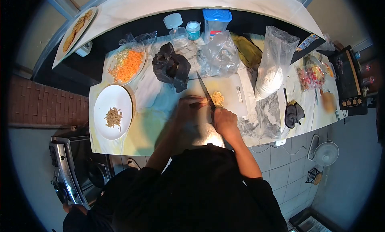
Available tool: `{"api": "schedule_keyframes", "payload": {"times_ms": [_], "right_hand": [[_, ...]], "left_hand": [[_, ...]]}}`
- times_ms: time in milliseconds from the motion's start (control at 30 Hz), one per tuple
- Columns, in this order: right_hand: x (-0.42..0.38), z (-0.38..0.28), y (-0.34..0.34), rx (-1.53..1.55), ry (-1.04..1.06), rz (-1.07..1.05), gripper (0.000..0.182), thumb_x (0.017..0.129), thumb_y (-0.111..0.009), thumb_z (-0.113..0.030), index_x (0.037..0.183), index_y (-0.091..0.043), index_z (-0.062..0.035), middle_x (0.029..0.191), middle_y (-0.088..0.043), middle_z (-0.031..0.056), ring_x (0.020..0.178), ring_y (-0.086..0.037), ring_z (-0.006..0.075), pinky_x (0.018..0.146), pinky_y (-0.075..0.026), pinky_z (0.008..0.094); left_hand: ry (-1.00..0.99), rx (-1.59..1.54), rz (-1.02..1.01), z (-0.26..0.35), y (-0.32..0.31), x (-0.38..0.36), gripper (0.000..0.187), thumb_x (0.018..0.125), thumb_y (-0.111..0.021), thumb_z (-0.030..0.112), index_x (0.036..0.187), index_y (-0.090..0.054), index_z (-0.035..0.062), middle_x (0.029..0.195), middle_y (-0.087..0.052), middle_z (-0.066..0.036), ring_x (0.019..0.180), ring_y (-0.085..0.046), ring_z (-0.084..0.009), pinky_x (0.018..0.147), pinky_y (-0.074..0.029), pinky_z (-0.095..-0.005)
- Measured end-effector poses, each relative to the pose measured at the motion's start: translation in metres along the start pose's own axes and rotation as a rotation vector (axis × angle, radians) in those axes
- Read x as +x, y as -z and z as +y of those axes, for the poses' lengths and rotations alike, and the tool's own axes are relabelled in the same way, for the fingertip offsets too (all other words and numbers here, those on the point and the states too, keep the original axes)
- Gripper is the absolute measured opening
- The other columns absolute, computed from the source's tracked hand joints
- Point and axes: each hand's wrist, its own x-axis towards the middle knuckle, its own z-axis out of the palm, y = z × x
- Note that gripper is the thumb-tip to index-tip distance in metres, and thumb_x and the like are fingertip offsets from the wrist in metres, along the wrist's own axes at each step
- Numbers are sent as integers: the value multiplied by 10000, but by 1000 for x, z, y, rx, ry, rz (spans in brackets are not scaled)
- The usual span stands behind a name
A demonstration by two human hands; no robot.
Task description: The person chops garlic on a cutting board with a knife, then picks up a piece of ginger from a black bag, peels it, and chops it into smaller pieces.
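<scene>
My right hand (225, 121) is closed around the handle of a kitchen knife (205, 86), whose long blade points away from me over the cutting board (237, 80). Just right of the blade lies a small heap of chopped pale-yellow pieces (217, 98). On the left side of the blade, my left hand (190, 104) has its fingers bent and drawn together on the board. A bit of pale yellow shows at its fingertips, too small to name. A black plastic bag (171, 67) sits crumpled beyond my left hand.
At left are a plate of shredded orange food (127, 66) and a white plate (102, 123) with brownish strips. Clear bags (221, 53), a blue-lidded container (217, 16) and a bag of white powder (269, 81) stand beyond. Another person's hand (77, 208) is by the stove (66, 171).
</scene>
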Motion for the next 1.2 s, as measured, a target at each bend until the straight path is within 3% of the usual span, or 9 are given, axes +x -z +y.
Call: {"api": "schedule_keyframes", "payload": {"times_ms": [67,167,400,467,567,667,1000,1200], "right_hand": [[-1,-4,3,-73,20,-12,163,830,-517,-156,816,-577,-6,865,-633,204,763,-643,355,666,-517,439],[0,-6,5,-86,-3,-44,102,762,-539,-68,835,-578,-7,875,-635,193,768,-650,333,662,-521,432],[1,-4,-20,-104,-11,39,128,741,-557,-48,865,-574,-21,857,-631,193,745,-655,321,616,-525,421],[3,-7,-26,-189,-69,1,142,820,-546,-119,902,-587,-10,811,-673,146,752,-676,276,637,-538,361],[5,-2,-43,-166,-104,25,142,832,-513,-107,903,-574,-1,791,-676,141,735,-679,261,623,-539,352],[0,-3,-38,-143,-102,44,150,832,-509,-108,906,-565,9,758,-672,144,709,-679,255,613,-540,350],[3,3,-62,-125,-86,153,136,830,-496,-108,879,-559,2,707,-665,137,675,-675,267,590,-536,356],[4,6,-39,-58,-85,111,135,818,-503,-85,869,-584,11,766,-657,158,694,-670,286,602,-537,368]], "left_hand": [[-49,-58,37,-16,-7,-3,217,706,-748,102,897,-694,13,880,-682,-126,803,-665,-234,720,-524,-312],[-34,-95,16,-20,-7,-3,210,706,-748,104,889,-696,16,877,-682,-127,801,-662,-236,716,-523,-311],[-78,-33,25,-15,-5,-1,205,703,-748,93,886,-696,17,875,-681,-122,791,-659,-244,706,-525,-308],[-69,-51,1,-15,-4,-1,205,711,-741,76,902,-694,16,891,-682,-111,795,-660,-220,712,-527,-302],[43,-59,-38,4,2,0,202,723,-733,69,915,-694,21,907,-682,-102,802,-658,-192,721,-527,-293],[29,-90,-40,2,1,1,208,729,-731,70,929,-693,25,914,-682,-100,812,-655,-177,731,-526,-286],[5,10,-37,3,4,3,204,718,-734,89,906,-687,26,899,-678,-104,831,-657,-229,757,-518,-308],[-45,18,-116,1,8,6,203,738,-706,87,933,-681,35,932,-667,-106,853,-651,-234,767,-516,-310]]}}
